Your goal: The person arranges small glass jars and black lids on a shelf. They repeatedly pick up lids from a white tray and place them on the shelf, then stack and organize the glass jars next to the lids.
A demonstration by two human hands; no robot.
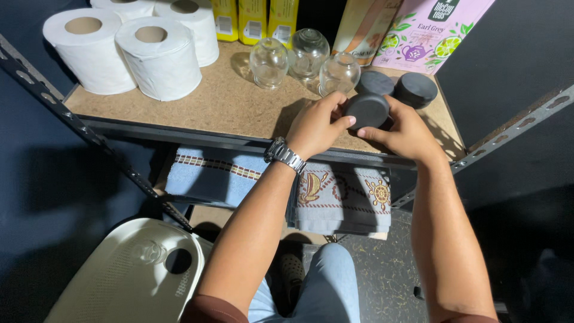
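Both my left hand [314, 127] and right hand [406, 133] have fingers closed around a round black lid [367, 110] near the chipboard shelf [221, 104] front edge. Two more black lids [396, 87] sit just at one o'clock, three clear glass jars [305, 58] at eleven; open board lies at nine.

The round black lid [367, 110] looks matt and smooth, the jars [305, 60] clear glossy glass. The shelf board [227, 104] is rough chipboard on a metal frame [89, 134], bearing soft paper rolls [128, 51]; below lie woven cloth towels [341, 200].

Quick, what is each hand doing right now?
Left hand: closed on the black lid, fingers over its top edge.
Right hand: holding the same lid from the other side.
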